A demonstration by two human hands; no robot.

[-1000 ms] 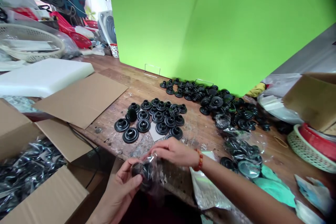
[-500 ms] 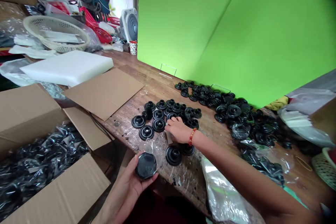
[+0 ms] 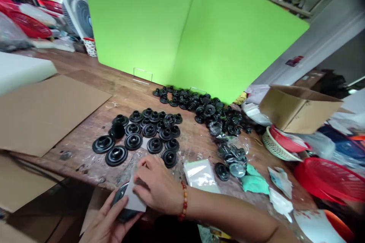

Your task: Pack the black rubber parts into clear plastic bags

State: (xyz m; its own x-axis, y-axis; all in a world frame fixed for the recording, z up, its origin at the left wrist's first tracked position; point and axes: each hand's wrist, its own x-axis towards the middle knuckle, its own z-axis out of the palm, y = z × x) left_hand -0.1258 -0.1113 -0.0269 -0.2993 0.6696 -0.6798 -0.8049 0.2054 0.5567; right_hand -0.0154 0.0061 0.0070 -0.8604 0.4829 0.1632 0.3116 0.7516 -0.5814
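Note:
Near the table's front edge, my left hand (image 3: 104,222) is closed around a round black part (image 3: 124,215). A pale rectangular card (image 3: 134,196) lies across the part and covers much of it. My left thumb rests on the card. My right hand (image 3: 159,186), a beaded bracelet at its wrist, pinches the card's far side between bent fingers. Just beyond both hands, several black stepped discs with raised centres (image 3: 133,141) stand grouped on the wooden table (image 3: 85,83). Whether clear film still wraps the held part is hard to make out.
A heap of black discs (image 3: 210,110) lies along the green panel (image 3: 142,19). Clear plastic bags (image 3: 201,174) lie right of my right hand. Cardboard flaps (image 3: 42,110) are at left. At right are a red basket (image 3: 327,178), a cardboard box (image 3: 296,106) and a teal cloth (image 3: 255,182).
My right hand has come from among the discs back to my left hand, bringing a card onto the held black part. The view has swung to the right.

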